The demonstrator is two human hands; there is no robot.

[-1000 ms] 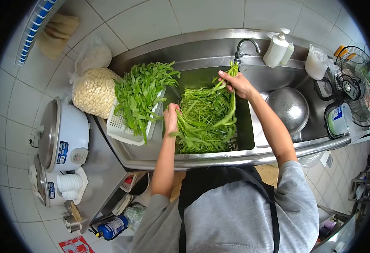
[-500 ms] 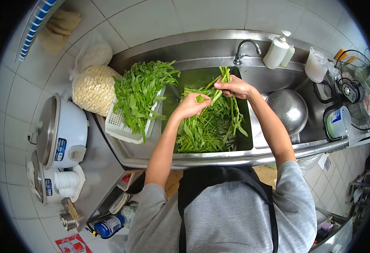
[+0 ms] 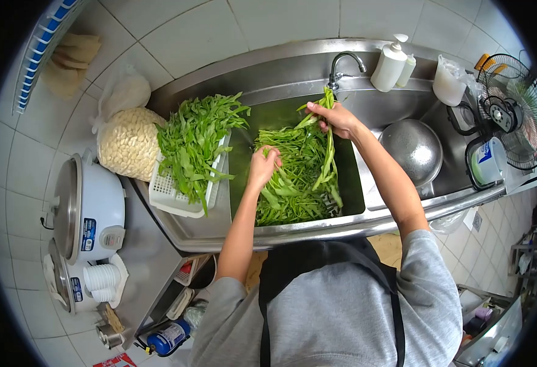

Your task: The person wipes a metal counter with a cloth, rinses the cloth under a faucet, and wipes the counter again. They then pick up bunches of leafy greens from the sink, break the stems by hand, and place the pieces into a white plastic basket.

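Long leafy green stems (image 3: 296, 199) fill the left sink basin (image 3: 357, 183). My right hand (image 3: 334, 118) is closed around a bunch of stems (image 3: 327, 156) near the back of the basin, below the faucet; the bunch hangs down over the greens. At the left side of the heap is my left hand (image 3: 264, 164), its fingers pinched together at the leafy stems. To its left, a white perforated basket (image 3: 175, 200) holds a pile of green leaves (image 3: 198, 144) that spill over its rim.
A faucet (image 3: 343, 64) and pump bottle (image 3: 389, 64) stand behind the sink. The right basin holds a metal bowl (image 3: 411, 153). A fan (image 3: 513, 113) and white tub (image 3: 489, 162) are further right. Left are a bag of pale pieces (image 3: 128, 144) and a rice cooker (image 3: 100, 202).
My hands have moved apart: the left went down and left, away from the bunch, while the right stays on it. The camera view has shifted slightly.
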